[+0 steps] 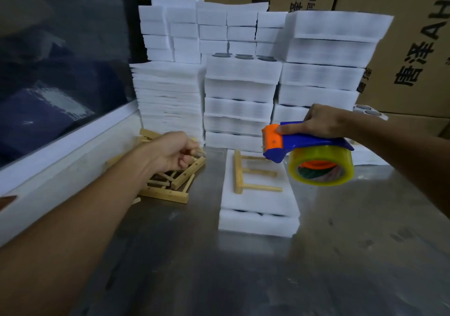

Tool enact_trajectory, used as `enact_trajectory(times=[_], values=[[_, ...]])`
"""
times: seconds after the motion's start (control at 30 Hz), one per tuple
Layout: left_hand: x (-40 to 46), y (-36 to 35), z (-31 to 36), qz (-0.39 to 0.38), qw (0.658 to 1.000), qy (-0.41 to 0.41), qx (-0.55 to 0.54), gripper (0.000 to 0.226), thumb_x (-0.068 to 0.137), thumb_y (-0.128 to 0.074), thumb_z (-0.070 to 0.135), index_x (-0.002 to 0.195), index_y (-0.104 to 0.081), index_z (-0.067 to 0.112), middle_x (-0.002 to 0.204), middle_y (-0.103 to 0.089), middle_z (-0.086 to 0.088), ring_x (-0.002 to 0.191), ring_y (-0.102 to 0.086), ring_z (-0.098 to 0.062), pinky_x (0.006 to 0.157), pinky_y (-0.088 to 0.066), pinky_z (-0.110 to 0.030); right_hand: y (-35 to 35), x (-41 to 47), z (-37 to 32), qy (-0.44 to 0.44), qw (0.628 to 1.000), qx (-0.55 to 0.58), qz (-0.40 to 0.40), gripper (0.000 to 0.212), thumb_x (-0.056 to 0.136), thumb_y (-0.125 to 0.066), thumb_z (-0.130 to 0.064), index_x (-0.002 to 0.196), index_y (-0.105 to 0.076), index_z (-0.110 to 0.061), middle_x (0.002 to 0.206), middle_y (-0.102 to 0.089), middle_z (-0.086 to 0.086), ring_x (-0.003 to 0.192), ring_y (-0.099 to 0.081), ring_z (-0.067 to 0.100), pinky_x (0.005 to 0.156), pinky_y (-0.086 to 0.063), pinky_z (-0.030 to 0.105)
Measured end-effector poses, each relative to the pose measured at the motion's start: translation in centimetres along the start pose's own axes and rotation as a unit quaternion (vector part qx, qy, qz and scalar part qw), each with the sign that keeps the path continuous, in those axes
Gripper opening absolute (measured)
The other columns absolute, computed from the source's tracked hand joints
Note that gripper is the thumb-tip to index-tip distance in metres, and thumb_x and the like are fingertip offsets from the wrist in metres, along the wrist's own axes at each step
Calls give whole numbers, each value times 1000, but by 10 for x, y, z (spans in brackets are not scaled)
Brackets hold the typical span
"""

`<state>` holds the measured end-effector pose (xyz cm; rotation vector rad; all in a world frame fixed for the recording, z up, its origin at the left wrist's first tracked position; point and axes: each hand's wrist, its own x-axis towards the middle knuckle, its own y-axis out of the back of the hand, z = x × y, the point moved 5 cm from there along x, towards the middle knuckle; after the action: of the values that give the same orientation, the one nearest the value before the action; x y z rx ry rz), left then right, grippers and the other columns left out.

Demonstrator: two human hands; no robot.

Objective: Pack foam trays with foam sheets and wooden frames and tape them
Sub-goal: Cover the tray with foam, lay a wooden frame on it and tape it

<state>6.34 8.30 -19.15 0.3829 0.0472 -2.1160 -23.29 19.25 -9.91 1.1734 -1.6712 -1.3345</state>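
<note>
A scuffed, reflective metal worktop (243, 267) carries a foam tray (258, 223) at its middle, topped by a foam sheet (263, 201) with 1 wooden frame (253, 172) lying on it, while white foam stacks (241, 96) line the far edge before brown cardboard boxes (414, 55) printed with black characters. To the left, beside a white ledge (60, 150) under dark glass, the left hand (170, 152) hovers with its grip curled over a heap of wooden frames (170, 184); whether it pinches anything I cannot tell. The right hand (316, 122) has its grip clenched around a blue and orange tape dispenser (314, 152), held above the tray's far right corner.
</note>
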Motion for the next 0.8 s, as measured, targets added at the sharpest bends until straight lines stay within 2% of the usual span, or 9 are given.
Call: enact_trajectory(times=[0.13, 0.33, 0.43, 0.67, 0.8], values=[[10, -14, -22, 23, 999, -15, -39, 19, 99, -37, 3, 90, -50, 14, 60, -42, 1, 46, -31, -9, 43, -25, -19, -2, 8, -1, -7, 999, -32, -9, 108, 28, -44, -104, 76, -70, -11, 76, -69, 10, 73, -67, 26, 62, -47, 32], [15, -26, -41, 79, 996, -7, -27, 35, 90, -32, -5, 67, -35, 21, 54, -30, 2, 41, -24, -9, 42, -16, -18, -6, 14, -3, -16, 997, -69, -27, 112, 22, -43, -105, 80, -69, -13, 79, -69, 9, 76, -67, 25, 62, -47, 33], [17, -25, -45, 88, 996, 1, -13, 33, 91, -31, -3, 69, -32, 22, 57, -28, 2, 40, -21, -9, 42, -14, -18, -11, 17, -6, -22, 996, -83, -28, 115, 18, -40, -106, 81, -68, -14, 80, -68, 8, 76, -66, 24, 63, -48, 33], [14, -20, -43, 103, 994, 1, 23, 32, 88, -33, -5, 67, -34, 19, 59, -31, -1, 41, -23, -10, 43, -14, -20, -28, 20, -11, -31, 992, -116, -47, 108, 23, -43, -103, 86, -54, -17, 87, -61, 6, 78, -60, 23, 62, -42, 33], [12, -17, -38, 99, 995, -8, 23, 30, 92, -36, -4, 71, -40, 16, 59, -34, -1, 41, -26, -9, 42, -16, -20, -40, 20, -11, -34, 989, -128, -61, 112, 27, -43, -101, 100, -49, -17, 88, -55, 3, 77, -55, 20, 63, -41, 34]])
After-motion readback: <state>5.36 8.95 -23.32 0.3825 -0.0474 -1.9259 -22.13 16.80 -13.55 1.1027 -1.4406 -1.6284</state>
